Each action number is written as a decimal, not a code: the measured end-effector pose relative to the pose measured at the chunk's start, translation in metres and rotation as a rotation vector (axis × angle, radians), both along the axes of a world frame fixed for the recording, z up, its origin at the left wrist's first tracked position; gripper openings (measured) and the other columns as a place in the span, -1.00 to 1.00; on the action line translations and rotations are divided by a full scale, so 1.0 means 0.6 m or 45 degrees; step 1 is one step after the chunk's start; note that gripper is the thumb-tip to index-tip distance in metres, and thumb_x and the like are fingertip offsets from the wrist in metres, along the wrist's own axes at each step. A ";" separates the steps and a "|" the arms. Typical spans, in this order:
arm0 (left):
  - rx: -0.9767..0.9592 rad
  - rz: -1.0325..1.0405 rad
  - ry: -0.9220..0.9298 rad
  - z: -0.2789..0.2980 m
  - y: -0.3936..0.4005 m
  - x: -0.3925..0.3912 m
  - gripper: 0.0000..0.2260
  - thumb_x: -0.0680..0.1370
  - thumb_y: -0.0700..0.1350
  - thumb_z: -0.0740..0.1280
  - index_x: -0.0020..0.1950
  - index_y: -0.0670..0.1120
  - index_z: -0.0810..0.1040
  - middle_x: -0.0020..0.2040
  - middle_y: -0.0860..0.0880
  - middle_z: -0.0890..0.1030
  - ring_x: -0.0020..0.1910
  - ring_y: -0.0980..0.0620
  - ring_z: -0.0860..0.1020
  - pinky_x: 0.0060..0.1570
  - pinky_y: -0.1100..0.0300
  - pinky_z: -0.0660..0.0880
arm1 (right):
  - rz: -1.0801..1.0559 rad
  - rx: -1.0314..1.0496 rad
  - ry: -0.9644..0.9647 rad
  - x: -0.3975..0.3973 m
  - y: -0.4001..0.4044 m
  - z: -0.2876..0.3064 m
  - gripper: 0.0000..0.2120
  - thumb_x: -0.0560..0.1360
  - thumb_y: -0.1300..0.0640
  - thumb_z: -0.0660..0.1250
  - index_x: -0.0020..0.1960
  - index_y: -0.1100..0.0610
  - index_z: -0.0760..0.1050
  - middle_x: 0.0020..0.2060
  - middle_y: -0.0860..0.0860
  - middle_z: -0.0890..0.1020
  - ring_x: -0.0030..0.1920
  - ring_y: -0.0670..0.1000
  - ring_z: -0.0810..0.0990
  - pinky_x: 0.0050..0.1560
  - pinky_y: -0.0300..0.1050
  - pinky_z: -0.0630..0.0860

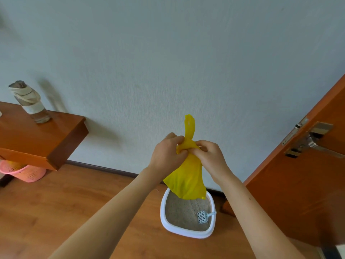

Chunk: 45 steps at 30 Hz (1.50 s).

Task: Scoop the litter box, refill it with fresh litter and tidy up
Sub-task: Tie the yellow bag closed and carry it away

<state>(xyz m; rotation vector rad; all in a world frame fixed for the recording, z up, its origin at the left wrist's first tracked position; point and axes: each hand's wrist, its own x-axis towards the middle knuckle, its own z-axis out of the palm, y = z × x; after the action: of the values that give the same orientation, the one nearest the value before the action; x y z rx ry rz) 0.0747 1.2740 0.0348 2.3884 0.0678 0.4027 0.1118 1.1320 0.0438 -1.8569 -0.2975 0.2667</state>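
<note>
Head view | left hand (pixel 167 152), right hand (pixel 209 156) pinch crinkled yellow plastic bag (pixel 186 176) | rounded white litter box (pixel 169 224) below

Yellow bag (pixel 186 176) hangs centre frame, neck bunched. Below, white litter box (pixel 164 219) holds sand; pale scoop (pixel 203 217) inside.

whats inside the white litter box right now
The litter box holds sandy grey litter with a pale blue scoop lying on it near the right rim. The hanging yellow bag covers the far end, so that part is unseen.
</note>
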 end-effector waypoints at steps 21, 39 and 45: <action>-0.889 -0.047 0.279 0.028 0.003 0.000 -0.67 0.30 -0.08 0.25 -0.06 -0.23 0.61 -0.26 -0.12 0.53 -0.27 0.08 0.48 -0.25 0.26 0.40 | 0.184 0.035 -0.673 -0.014 -0.010 0.004 -0.72 0.46 0.17 0.37 0.13 -0.05 0.46 0.08 -0.03 0.51 0.12 -0.09 0.52 0.08 -0.22 0.50; -1.010 -0.220 0.264 0.039 0.010 -0.015 -0.80 0.40 -0.15 0.29 -0.03 -0.02 0.63 -0.11 -0.05 0.61 -0.13 0.09 0.55 -0.11 0.25 0.47 | -0.179 1.095 0.669 -0.004 0.007 0.028 -0.75 0.59 0.19 0.23 -0.24 0.19 0.53 -0.29 0.08 0.59 -0.09 0.03 0.57 0.03 -0.09 0.50; -1.106 0.038 0.114 0.043 -0.016 -0.001 -0.83 0.59 -0.05 0.28 -0.10 -0.11 0.59 -0.31 0.04 0.51 -0.27 0.12 0.48 -0.20 0.25 0.40 | -0.110 0.867 0.182 -0.014 0.007 0.016 -0.82 0.58 0.26 0.17 -0.02 0.22 0.56 -0.05 0.17 0.65 0.07 0.12 0.61 0.24 0.09 0.47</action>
<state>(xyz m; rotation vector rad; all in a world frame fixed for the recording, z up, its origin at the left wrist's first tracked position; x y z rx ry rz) 0.0741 1.2645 0.0603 1.5450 0.2622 0.2118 0.1033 1.1362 0.0533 -1.1686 -0.1771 0.2034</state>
